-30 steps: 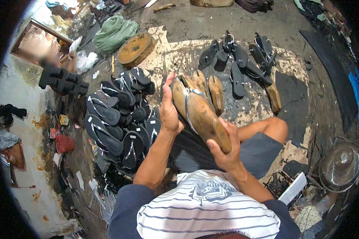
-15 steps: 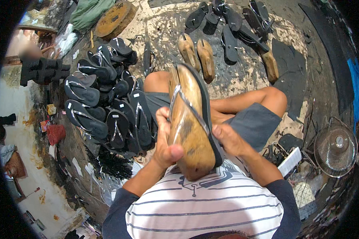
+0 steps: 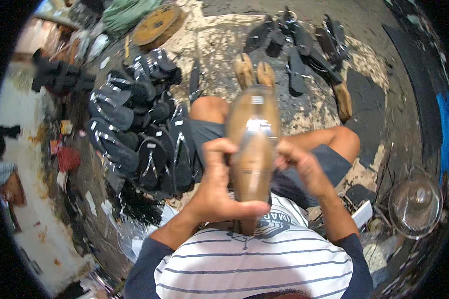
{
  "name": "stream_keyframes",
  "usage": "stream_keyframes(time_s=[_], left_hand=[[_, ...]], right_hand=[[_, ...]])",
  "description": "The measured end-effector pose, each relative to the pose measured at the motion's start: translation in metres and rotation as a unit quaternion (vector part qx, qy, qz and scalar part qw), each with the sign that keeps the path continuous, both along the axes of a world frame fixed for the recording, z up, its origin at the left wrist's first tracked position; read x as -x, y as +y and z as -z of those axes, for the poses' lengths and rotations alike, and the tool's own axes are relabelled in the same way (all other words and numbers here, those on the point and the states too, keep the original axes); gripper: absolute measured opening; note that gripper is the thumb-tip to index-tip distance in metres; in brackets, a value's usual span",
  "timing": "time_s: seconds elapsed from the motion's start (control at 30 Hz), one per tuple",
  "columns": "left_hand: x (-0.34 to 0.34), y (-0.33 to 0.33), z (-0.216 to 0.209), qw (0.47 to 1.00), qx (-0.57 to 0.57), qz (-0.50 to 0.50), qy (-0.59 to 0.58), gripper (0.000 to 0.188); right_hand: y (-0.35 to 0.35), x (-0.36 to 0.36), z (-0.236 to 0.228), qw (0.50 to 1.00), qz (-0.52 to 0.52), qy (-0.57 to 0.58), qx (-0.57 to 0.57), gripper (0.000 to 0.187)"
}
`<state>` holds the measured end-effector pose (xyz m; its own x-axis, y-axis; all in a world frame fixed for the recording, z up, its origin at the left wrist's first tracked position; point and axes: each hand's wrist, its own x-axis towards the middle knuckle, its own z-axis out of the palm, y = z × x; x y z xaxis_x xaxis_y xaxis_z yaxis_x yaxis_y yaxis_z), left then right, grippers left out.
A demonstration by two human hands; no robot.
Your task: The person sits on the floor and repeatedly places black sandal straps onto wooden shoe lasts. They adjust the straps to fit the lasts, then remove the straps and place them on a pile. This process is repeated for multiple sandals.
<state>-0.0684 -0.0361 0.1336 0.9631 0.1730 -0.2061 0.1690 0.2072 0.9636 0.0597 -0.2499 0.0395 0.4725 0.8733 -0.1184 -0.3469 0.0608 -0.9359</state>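
Note:
Upright before my chest is a wooden shoe last [image 3: 253, 172], blurred by motion, with a shiny strap [image 3: 259, 125] across its upper part. The flip-flop's dark sole is mostly hidden behind the wood. My left hand [image 3: 215, 187] wraps the last from the left, thumb across its lower end. On the other side my right hand [image 3: 307, 169] has bent fingers closed at the flip-flop's edge; their tips are smeared. Beyond it, two more wooden lasts [image 3: 244, 72] [image 3: 266, 74] stand on the floor board.
A heap of black flip-flops [image 3: 112, 107] lies to the left. More black sandals [image 3: 296, 72] lie at the far right, beside another last [image 3: 342, 102]. A round wooden block [image 3: 157, 25] sits far left. To the right is a metal-caged fan [image 3: 415, 207].
The last has turned in my hands, from tilted with its dark sole edge showing to nearly straight, sole hidden. My right hand has moved up along its side. The view has shifted slightly.

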Motion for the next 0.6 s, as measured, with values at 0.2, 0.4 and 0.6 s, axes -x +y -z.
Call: stream_keyframes(time_s=[0.2, 0.4, 0.6], left_hand=[[-0.016, 0.007, -0.031, 0.943, -0.291, 0.159, -0.037, 0.103], [0.024, 0.002, 0.068, 0.979, 0.184, 0.075, 0.038, 0.075], [0.040, -0.017, 0.043, 0.939, 0.312, -0.055, 0.131, 0.061]], right_hand=[[0.060, -0.039, -0.017, 0.984, 0.068, 0.152, -0.058, 0.077], [0.073, -0.026, -0.004, 0.971, 0.114, 0.177, -0.117, 0.068], [0.081, -0.026, -0.003, 0.966, 0.116, 0.199, -0.116, 0.069]])
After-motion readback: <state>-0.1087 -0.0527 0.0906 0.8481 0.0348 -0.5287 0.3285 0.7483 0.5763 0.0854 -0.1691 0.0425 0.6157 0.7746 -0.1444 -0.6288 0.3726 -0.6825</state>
